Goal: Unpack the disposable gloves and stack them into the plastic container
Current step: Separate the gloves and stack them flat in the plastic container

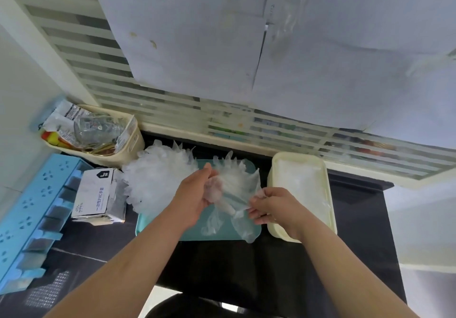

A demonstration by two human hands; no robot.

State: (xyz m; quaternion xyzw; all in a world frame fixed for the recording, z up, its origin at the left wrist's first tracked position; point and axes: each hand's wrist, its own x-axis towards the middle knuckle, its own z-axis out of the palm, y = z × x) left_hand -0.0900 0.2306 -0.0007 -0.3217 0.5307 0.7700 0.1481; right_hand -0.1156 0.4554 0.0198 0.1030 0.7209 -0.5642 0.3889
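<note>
A heap of clear disposable gloves [158, 177] lies at the left end of a teal tray [195, 233]. Over the tray's middle my left hand [195, 194] grips a bunch of clear gloves [237, 182], their fingers fanning away from me. My right hand [269, 206] pinches the edge of the same bunch from the right. A cream plastic container [328, 221] stands just right of the tray, with stacked gloves [298, 182] inside. The opened white glove box [95, 194] sits left of the heap.
A cream basket [133, 142] with packets and a glass jar stands at the back left. A blue perforated rack [29, 216] runs along the left edge. The counter is black, with a window ledge behind and paper sheets hanging above.
</note>
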